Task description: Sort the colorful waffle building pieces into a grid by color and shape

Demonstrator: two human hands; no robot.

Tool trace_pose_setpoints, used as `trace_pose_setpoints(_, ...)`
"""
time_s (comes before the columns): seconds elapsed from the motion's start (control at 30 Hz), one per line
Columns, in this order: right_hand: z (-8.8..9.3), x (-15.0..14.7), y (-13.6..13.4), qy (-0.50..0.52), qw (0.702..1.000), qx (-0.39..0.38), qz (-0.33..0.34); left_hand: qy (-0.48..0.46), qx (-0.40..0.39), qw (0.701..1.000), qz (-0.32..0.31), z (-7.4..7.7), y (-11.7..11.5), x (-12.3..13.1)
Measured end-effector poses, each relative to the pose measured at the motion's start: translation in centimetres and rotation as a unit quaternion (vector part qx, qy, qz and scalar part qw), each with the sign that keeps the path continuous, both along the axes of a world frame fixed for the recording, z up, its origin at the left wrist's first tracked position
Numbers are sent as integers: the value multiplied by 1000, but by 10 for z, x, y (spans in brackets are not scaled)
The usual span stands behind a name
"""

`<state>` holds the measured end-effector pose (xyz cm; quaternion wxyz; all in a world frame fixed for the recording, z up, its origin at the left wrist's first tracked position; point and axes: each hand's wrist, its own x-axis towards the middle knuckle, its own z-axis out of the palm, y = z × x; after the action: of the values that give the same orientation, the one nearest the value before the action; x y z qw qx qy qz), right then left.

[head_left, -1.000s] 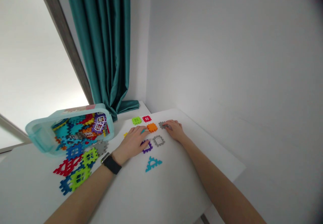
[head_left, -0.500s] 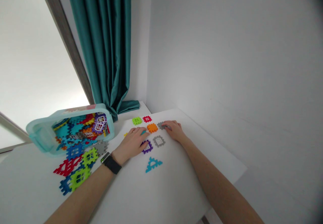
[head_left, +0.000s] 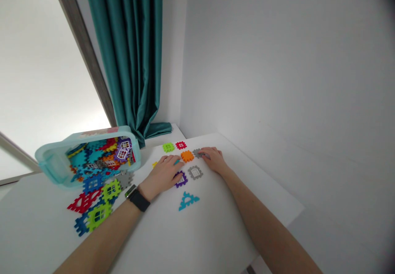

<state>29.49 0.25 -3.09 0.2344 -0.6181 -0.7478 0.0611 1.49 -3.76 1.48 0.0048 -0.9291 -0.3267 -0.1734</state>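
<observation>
White matte table in a room corner: plain white walls, a teal pleated curtain, a bright window on the left.

Head view, positions relative to the orange square toothed plastic tile:
- Right hand is just right of it, palm down, fingertips laid on a grey toothed plastic tile that lies flat on the table. I can't tell whether the thumb pinches its edge. The contact looks like pressing or sliding, not lifting.
- Left hand is just left and nearer, flat and loosely spread, gripping nothing. Its fingers cover part of a small teal piece and touch the purple square tile with a white window insert. There's a black smartwatch on the wrist.
- A grey square tile with a window insert is just in front of it, on the near side.
- A blue open-frame triangle tile is nearer again and clear of both hands.
- A lime-green small tile and a red small tile sit behind and to the left, side by side.
- A yellow scrap is left of it, mostly hidden by the left hand.
- A translucent aqua plastic bin is far left, tipped on its side with its mouth facing the orange tile, which likely explains the loose pile of red, blue and green tiles fanned out in front of it.

All the tiles are rigid, glossy plastic with comb-toothed edges. The ones between the hands lie flat and apart, none interlocked.
</observation>
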Motion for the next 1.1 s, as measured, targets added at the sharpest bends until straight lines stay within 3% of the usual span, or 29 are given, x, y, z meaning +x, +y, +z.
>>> trace_pose_setpoints(0.43, -4, 2, 1, 18, 1000, 8, -3, -6, 5, 1000, -6, 4, 1, -2)
trace_pose_setpoints(0.8, -8, 2, -7, 107, 992, 64, 10, 14, 19, 1000, 6, 10, -5, -7)
trace_pose_setpoints(1.1, 5, -14, -26, 169, 976, 126, 47, 31, 13, 999, -4, 29, -26, -5)
